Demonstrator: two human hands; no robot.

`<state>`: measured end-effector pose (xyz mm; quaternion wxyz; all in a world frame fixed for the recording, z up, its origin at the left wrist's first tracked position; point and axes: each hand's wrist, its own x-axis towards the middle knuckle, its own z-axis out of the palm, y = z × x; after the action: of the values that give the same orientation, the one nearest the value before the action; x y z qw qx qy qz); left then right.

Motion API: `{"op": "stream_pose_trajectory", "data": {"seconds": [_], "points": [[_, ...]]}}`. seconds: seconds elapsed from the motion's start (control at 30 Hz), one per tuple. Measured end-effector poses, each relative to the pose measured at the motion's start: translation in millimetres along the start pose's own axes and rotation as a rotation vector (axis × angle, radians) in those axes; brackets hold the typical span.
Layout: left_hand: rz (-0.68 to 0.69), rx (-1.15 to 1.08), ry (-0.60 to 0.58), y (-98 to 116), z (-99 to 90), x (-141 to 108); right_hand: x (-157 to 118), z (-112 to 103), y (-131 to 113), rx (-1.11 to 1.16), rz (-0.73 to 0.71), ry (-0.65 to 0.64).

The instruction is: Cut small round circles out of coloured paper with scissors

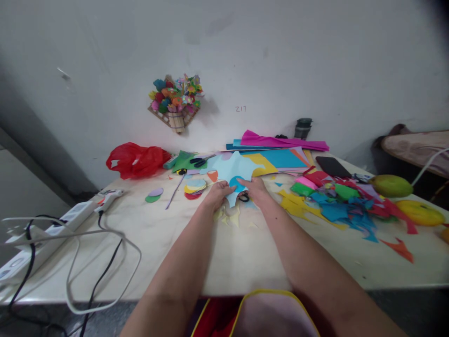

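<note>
A pale blue paper sheet [231,164] with cut, jagged edges is held up between both hands over the table. Against its lower part lies a darker blue paper circle [237,185]. My left hand [220,193] pinches the sheet and circle at the left, thumb on top. At the right, my right hand [255,187] grips them the same way. Behind the sheet's lower edge, black scissor handles [243,197] show in part. Stacked paper circles [194,187] in yellow, pale blue and red lie left of my left hand.
Colored scraps [336,206] and mangoes [391,186] cover the right side. Paper sheets [284,159], a phone [332,166] and a dark cup [303,128] are at the back. A red bag [136,160] sits back left; a power strip [45,243] with cables lies front left.
</note>
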<state>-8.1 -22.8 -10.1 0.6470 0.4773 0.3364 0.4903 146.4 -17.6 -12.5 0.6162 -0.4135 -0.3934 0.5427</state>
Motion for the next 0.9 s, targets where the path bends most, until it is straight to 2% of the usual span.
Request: {"op": "stream_pose_trajectory", "data": {"seconds": [0.4,0.7,0.9], "points": [[0.036,0.085,-0.008,1.5,1.6,-1.2,3.9,-3.3,2.3,-0.045,-0.05,0.03],[0.025,0.135,0.001,0.1,0.3,-1.1,6.1,-6.7,1.2,-0.219,-0.142,0.055],[0.065,0.132,0.009,0.0,-1.5,0.4,0.8,-4.7,-5.0,-0.193,-0.138,0.073]]}}
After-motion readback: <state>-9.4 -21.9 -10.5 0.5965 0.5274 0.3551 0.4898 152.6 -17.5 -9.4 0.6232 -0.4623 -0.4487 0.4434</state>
